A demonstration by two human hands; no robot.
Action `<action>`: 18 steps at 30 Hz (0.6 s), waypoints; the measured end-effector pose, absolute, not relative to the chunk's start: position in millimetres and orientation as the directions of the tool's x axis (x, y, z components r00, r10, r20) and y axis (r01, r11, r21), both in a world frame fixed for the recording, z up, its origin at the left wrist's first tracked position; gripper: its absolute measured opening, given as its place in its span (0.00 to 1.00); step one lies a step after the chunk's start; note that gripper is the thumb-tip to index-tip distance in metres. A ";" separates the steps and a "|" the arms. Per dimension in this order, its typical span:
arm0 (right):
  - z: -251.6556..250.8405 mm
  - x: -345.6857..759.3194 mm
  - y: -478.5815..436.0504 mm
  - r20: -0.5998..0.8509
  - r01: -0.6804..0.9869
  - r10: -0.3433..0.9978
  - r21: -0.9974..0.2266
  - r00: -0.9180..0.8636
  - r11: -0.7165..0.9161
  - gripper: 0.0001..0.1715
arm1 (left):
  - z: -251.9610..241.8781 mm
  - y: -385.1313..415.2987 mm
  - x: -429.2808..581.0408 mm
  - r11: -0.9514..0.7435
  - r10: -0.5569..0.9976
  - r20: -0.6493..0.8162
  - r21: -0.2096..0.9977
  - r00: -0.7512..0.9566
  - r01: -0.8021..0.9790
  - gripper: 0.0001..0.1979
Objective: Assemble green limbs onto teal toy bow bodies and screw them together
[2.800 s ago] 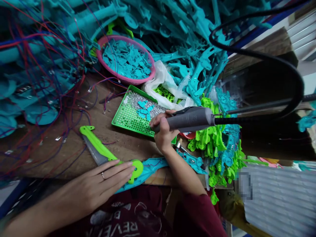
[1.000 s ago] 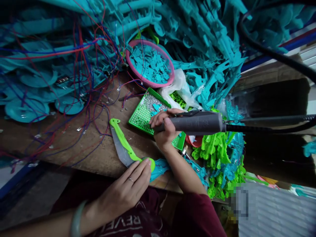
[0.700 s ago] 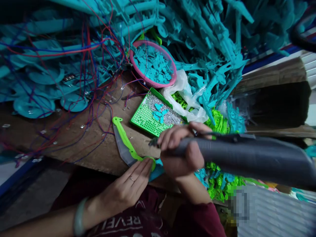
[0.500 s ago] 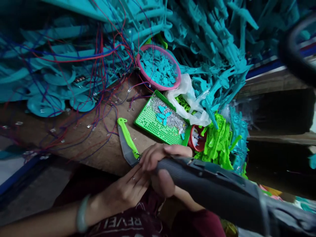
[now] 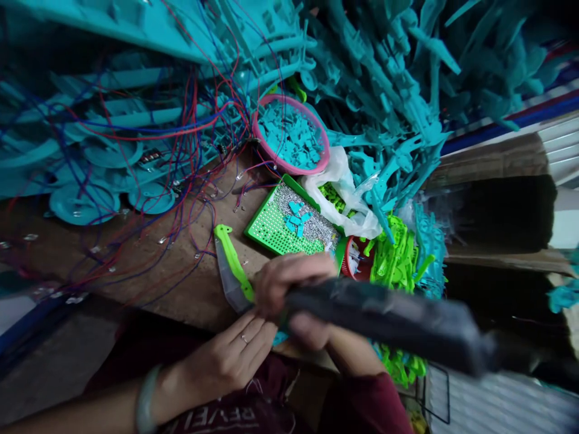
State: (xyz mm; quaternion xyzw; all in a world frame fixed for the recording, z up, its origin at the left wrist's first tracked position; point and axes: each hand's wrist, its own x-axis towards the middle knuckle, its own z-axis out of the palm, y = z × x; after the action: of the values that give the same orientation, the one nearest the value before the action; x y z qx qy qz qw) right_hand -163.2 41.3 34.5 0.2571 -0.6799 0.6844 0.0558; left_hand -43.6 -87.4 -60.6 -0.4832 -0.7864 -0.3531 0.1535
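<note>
My right hand (image 5: 294, 283) is wrapped round a black electric screwdriver (image 5: 389, 319), whose body reaches out to the right and is smeared by motion. Its tip is hidden behind my fingers. Pressed close beside it, my left hand (image 5: 230, 355) has its fingers together at the lower end of a blade-shaped toy part (image 5: 233, 265), bright green along one edge and translucent grey along the other. That lower end disappears under my hands. A bit of teal plastic (image 5: 280, 338) shows just below my fingers.
Ahead stands a green perforated tray (image 5: 266, 226) of small screws and teal pieces. Behind it is a pink basket (image 5: 326, 150) of teal parts, with a white plastic bag (image 5: 337, 163) alongside. Red and blue wires (image 5: 194, 114) tangle at left. Green parts (image 5: 395, 253) pile at right.
The screwdriver's rear end has swung upward and is blurred now. The surroundings have shifted slightly down in view. Both hands stay together at the toy part.
</note>
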 end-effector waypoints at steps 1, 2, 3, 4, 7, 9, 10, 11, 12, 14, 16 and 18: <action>35.2 -174.1 43.1 0.477 -0.471 -0.130 -0.879 -0.869 -0.077 0.10 | -57.6 -87.1 -47.7 0.320 0.655 0.598 0.334 -0.462 0.887 0.20; 32.8 -185.0 45.0 0.505 -0.505 0.014 -0.861 -0.863 -0.059 0.11 | -54.9 -86.9 -51.5 0.354 0.664 0.603 0.268 -0.442 0.896 0.22; 28.0 -195.2 46.9 0.509 -0.517 0.134 -0.856 -0.850 -0.026 0.11 | -52.8 -86.8 -54.4 0.379 0.676 0.600 0.213 -0.427 0.900 0.23; 21.7 -203.8 48.9 0.499 -0.511 0.219 -0.860 -0.838 0.005 0.10 | -51.4 -86.8 -56.5 0.394 0.686 0.595 0.181 -0.419 0.901 0.24; 3.3 -217.2 53.4 0.426 -0.433 0.274 -0.900 -0.862 0.038 0.12 | -50.7 -87.0 -58.0 0.401 0.671 0.614 0.172 -0.416 0.900 0.24; -2.6 -217.1 54.8 0.398 -0.403 0.279 -0.914 -0.874 0.044 0.13 | -51.5 -87.2 -57.3 0.399 0.670 0.614 0.175 -0.417 0.900 0.24; -3.7 -215.7 55.2 0.386 -0.389 0.288 -0.920 -0.876 0.052 0.14 | -51.7 -87.3 -57.1 0.399 0.674 0.609 0.177 -0.418 0.900 0.24; -4.2 -214.2 55.4 0.372 -0.372 0.298 -0.926 -0.879 0.059 0.15 | -51.8 -87.4 -57.0 0.398 0.679 0.602 0.179 -0.420 0.900 0.24; -4.5 -213.0 55.7 0.357 -0.355 0.304 -0.933 -0.883 0.064 0.16 | -51.8 -87.5 -57.1 0.397 0.683 0.597 0.180 -0.421 0.900 0.24; -5.9 -211.9 56.6 0.343 -0.339 0.296 -0.938 -0.891 0.068 0.18 | -51.6 -87.8 -57.5 0.394 0.687 0.593 0.182 -0.420 0.901 0.24; -7.5 -212.4 57.8 0.344 -0.339 0.278 -0.938 -0.897 0.068 0.18 | -51.2 -88.1 -57.7 0.390 0.690 0.592 0.181 -0.417 0.903 0.24; -5.5 -212.8 57.9 0.351 -0.344 0.268 -0.936 -0.897 0.075 0.18 | -50.7 -88.2 -57.7 0.390 0.687 0.595 0.183 -0.417 0.903 0.24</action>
State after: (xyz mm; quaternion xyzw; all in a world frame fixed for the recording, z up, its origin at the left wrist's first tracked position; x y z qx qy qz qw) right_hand -212.8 57.9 -5.5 0.0270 -0.6977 0.6796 0.2250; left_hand -57.7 -88.2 -50.7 -0.4939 -0.8047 -0.2472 0.2179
